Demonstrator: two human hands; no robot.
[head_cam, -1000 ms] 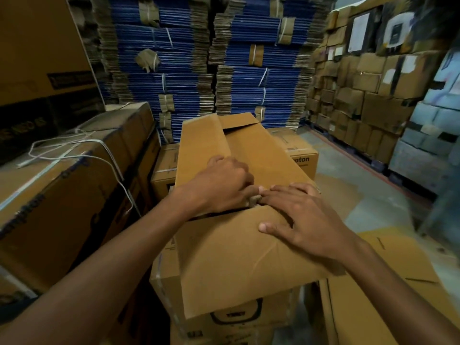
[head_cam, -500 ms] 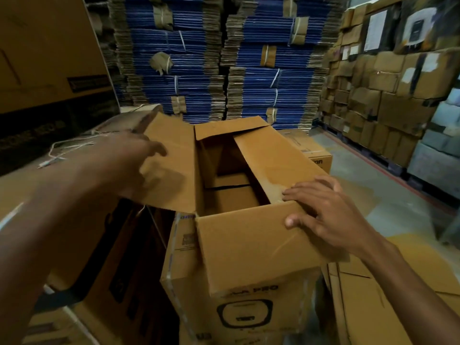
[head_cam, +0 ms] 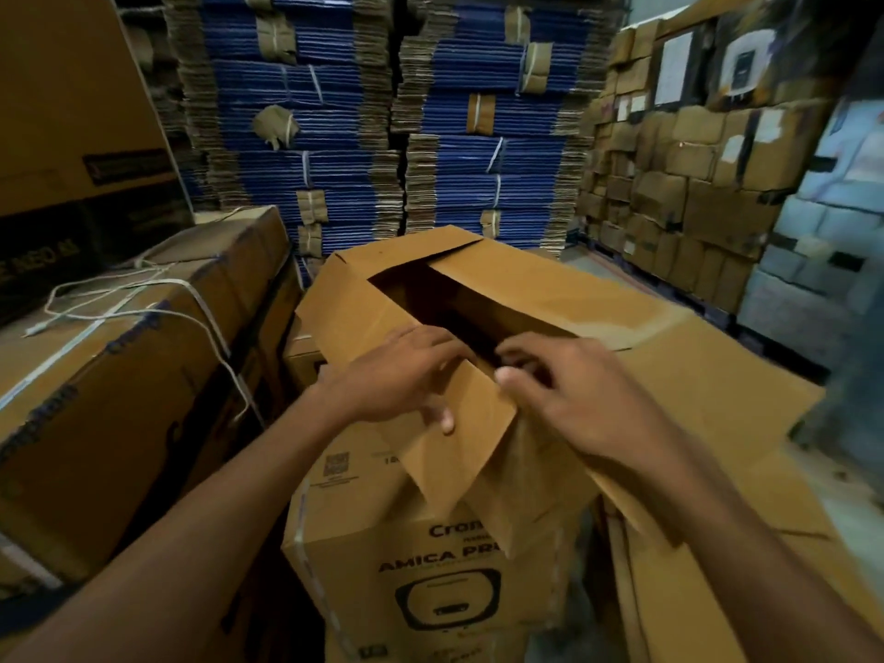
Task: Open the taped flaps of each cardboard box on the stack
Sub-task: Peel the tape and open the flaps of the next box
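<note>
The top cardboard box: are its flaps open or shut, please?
Open: a dark gap shows between the flaps of the top cardboard box, and its near flap hangs outward.

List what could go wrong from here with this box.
1. The left hand grips the near flap, and fingers of the right hand curl at the dark gap. The raw cardboard edges may cut or pinch them.
2. Tugging the flap towards the person may tip the box, which seems to stand on others.
3. The loose cord on the left carton might snag the left arm.
</note>
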